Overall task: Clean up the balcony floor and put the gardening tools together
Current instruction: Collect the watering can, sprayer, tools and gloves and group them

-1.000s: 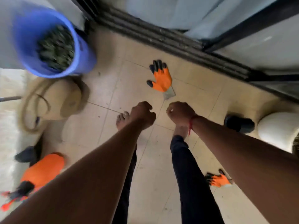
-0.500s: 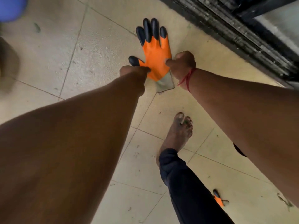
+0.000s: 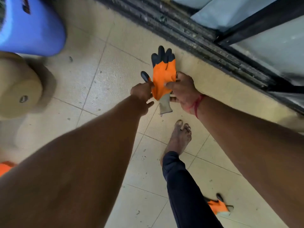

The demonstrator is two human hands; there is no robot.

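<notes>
Now my left hand (image 3: 142, 92) and right hand (image 3: 182, 89) pinch the orange glove (image 3: 162, 79) between them, above the tiled floor (image 3: 102, 76).

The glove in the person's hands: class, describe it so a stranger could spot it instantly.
Find the dark sliding-door track across the upper right. Just beside it, the left hand and right hand hold an orange glove with black tips and a grey cuff. The other orange glove lies untouched at the bottom.

Both bare arms reached forward and down, where the left hand (image 3: 141, 93) and right hand (image 3: 183, 91) each pinched opposite edges of the orange glove (image 3: 162, 76).
</notes>
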